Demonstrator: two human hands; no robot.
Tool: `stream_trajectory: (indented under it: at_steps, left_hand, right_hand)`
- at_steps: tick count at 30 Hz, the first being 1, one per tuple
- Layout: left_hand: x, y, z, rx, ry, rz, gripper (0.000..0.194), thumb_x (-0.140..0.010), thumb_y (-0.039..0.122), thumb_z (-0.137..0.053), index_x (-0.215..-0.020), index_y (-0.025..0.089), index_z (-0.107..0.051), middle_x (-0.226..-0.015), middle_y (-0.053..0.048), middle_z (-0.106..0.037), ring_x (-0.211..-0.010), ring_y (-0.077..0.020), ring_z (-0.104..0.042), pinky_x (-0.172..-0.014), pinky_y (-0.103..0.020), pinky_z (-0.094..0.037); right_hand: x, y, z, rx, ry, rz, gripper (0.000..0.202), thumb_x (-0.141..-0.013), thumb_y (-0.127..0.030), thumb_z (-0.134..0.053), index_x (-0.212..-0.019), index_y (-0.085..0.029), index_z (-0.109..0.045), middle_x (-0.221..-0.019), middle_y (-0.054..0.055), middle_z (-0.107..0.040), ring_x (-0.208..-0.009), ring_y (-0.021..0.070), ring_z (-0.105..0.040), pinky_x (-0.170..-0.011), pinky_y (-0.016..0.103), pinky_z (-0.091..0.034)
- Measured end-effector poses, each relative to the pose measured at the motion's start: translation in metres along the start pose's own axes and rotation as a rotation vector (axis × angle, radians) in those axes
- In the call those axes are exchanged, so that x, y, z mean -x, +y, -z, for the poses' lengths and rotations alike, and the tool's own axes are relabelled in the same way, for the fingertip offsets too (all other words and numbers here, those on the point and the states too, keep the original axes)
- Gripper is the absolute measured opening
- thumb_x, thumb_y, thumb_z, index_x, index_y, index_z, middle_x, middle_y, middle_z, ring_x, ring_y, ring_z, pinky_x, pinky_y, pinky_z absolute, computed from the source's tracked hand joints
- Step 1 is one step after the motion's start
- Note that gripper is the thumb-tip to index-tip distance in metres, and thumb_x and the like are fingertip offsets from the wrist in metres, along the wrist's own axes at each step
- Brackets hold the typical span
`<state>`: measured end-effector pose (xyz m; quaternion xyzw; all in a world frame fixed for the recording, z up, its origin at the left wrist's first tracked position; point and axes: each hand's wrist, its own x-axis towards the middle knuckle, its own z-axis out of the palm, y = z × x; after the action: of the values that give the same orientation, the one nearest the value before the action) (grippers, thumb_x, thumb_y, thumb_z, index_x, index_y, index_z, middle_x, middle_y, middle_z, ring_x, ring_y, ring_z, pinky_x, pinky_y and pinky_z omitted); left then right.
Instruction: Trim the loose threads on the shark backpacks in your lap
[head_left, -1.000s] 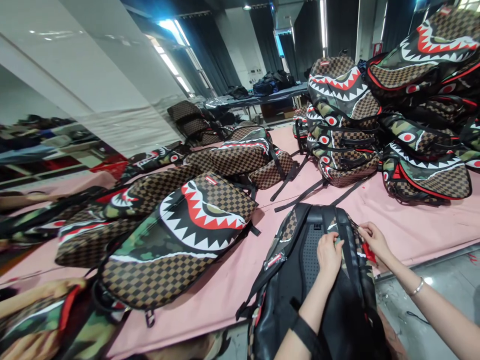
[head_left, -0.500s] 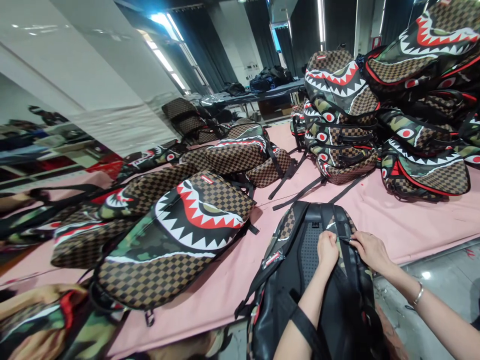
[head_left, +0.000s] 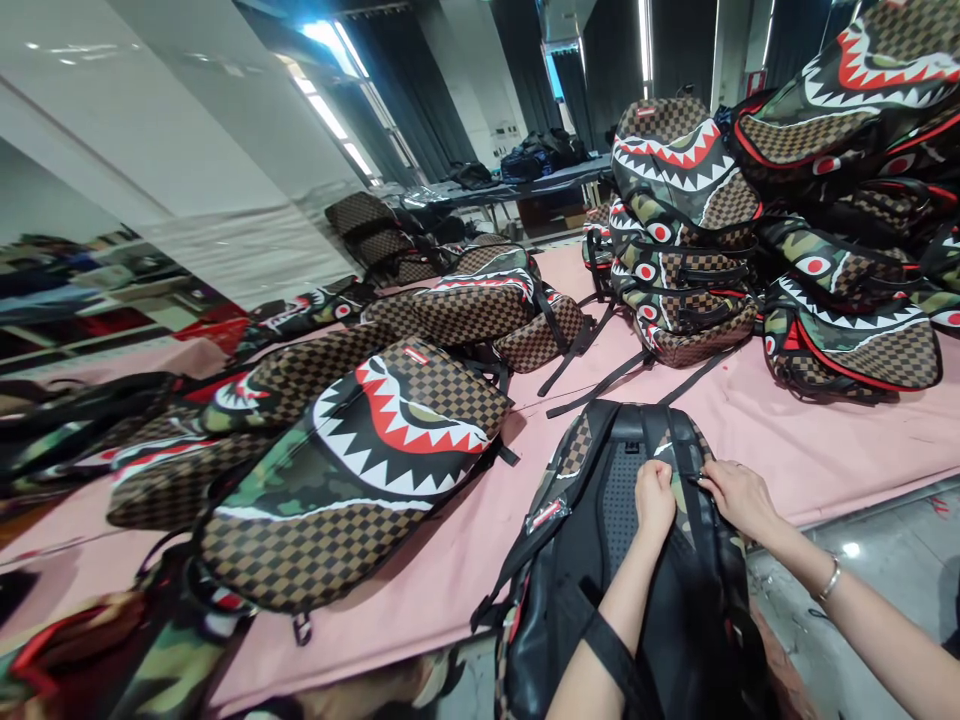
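A backpack (head_left: 619,500) lies with its black padded back and straps facing up at the near edge of the pink-covered table. My left hand (head_left: 655,500) is closed near its upper part, just left of a shoulder strap (head_left: 684,440); what its fingers hold is hidden. On the strap's other side, my right hand (head_left: 736,495) pinches a small dark piece at the strap, too small to name. A black strap loop (head_left: 611,650) crosses over my left forearm. A small red and white label in clear wrap sits on the backpack's left strap.
On the pink table (head_left: 772,440), a checkered shark-mouth backpack (head_left: 352,480) lies to the left, with several more behind it. Stacked backpacks (head_left: 682,240) stand at the back right. Camouflage fabric (head_left: 169,640) shows at the lower left.
Both hands stay almost where they were at the strap. At the lower left, another person's hand and arm have left the view, and the camouflage and red fabric there has shifted.
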<state>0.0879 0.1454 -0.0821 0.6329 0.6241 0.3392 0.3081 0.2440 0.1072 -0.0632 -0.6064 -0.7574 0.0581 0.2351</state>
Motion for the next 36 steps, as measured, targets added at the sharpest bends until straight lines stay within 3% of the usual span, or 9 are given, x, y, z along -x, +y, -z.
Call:
stream_trajectory:
  at_steps: [10,13,16,18,22,24,29,33,36]
  left_hand:
    - [0.002,0.005,0.003,0.013,-0.002,0.022,0.02,-0.084,0.02,-0.035,-0.077,0.015,-0.053,-0.081,-0.006,-0.057,-0.081,-0.0166,-0.052,-0.075,-0.029,-0.04]
    - [0.01,0.012,0.009,0.01,-0.045,-0.011,0.021,-0.085,0.029,-0.038,-0.081,0.016,-0.054,-0.084,-0.006,-0.055,-0.081,-0.0165,-0.052,-0.075,-0.029,-0.041]
    - [0.027,0.019,0.015,-0.072,-0.076,-0.08,0.04,-0.068,0.042,-0.063,-0.095,0.014,-0.052,-0.094,-0.009,-0.053,-0.09,-0.0209,-0.05,-0.081,-0.033,-0.04]
    - [0.038,0.024,0.019,-0.204,-0.074,-0.094,0.053,-0.057,0.038,-0.071,-0.099,0.012,-0.052,-0.098,-0.012,-0.052,-0.095,-0.0252,-0.048,-0.085,-0.036,-0.038]
    - [0.048,0.032,0.029,-0.306,-0.083,-0.018,0.029,-0.067,0.024,-0.06,-0.093,0.011,-0.058,-0.093,-0.013,-0.056,-0.092,-0.026,-0.052,-0.085,-0.038,-0.039]
    - [0.047,0.032,0.035,-0.14,-0.078,0.032,0.021,-0.068,0.019,-0.056,-0.087,0.012,-0.062,-0.09,-0.013,-0.059,-0.09,-0.0255,-0.053,-0.087,-0.04,-0.038]
    - [0.042,0.014,0.05,0.566,-0.049,0.269,0.017,-0.066,0.023,-0.059,-0.078,0.014,-0.067,-0.083,-0.008,-0.065,-0.081,-0.0207,-0.056,-0.085,-0.037,-0.039]
    - [0.041,0.0,0.056,0.809,-0.119,0.365,0.03,-0.064,0.032,-0.063,-0.085,0.011,-0.065,-0.077,-0.009,-0.066,-0.067,-0.0171,-0.059,-0.068,-0.032,-0.046]
    - [0.04,-0.002,0.057,0.987,-0.188,0.404,0.038,-0.06,0.036,-0.069,-0.087,0.009,-0.065,-0.073,-0.009,-0.067,-0.065,-0.0177,-0.061,-0.065,-0.031,-0.047]
  right_hand:
    - [-0.007,0.004,-0.004,-0.155,0.028,-0.085,0.02,-0.088,-0.032,-0.04,-0.086,-0.021,-0.056,-0.084,0.006,-0.064,-0.081,0.0215,-0.058,-0.07,0.031,-0.042]
    - [-0.008,0.007,-0.007,-0.241,0.044,-0.147,0.02,-0.087,-0.034,-0.041,-0.085,-0.021,-0.056,-0.087,0.005,-0.064,-0.082,0.0219,-0.059,-0.072,0.033,-0.042]
    - [-0.004,0.011,-0.011,-0.351,0.076,-0.249,0.021,-0.086,-0.037,-0.041,-0.091,-0.022,-0.054,-0.094,0.004,-0.064,-0.082,0.0206,-0.06,-0.07,0.032,-0.045]
    - [0.0,0.012,-0.014,-0.433,0.091,-0.305,0.022,-0.086,-0.039,-0.04,-0.092,-0.022,-0.052,-0.096,0.004,-0.063,-0.081,0.019,-0.061,-0.069,0.03,-0.047]
    - [0.009,0.01,-0.016,-0.573,0.1,-0.353,0.024,-0.084,-0.042,-0.042,-0.091,-0.021,-0.051,-0.095,0.005,-0.062,-0.084,0.0186,-0.061,-0.072,0.03,-0.049]
    - [0.014,0.006,-0.015,-0.625,0.092,-0.352,0.024,-0.084,-0.042,-0.043,-0.091,-0.02,-0.051,-0.093,0.005,-0.062,-0.086,0.0188,-0.06,-0.074,0.03,-0.049]
    - [0.027,-0.01,-0.013,-0.716,0.067,-0.323,0.024,-0.082,-0.041,-0.046,-0.091,-0.02,-0.054,-0.093,0.006,-0.062,-0.088,0.02,-0.059,-0.079,0.033,-0.048]
    - [0.027,-0.022,-0.016,-0.782,0.047,-0.31,0.024,-0.082,-0.041,-0.048,-0.093,-0.021,-0.055,-0.091,0.006,-0.061,-0.089,0.0203,-0.058,-0.079,0.033,-0.047]
    - [0.018,-0.028,-0.018,-0.802,0.07,-0.318,0.024,-0.082,-0.041,-0.047,-0.093,-0.021,-0.054,-0.092,0.006,-0.06,-0.089,0.0201,-0.057,-0.079,0.033,-0.047]
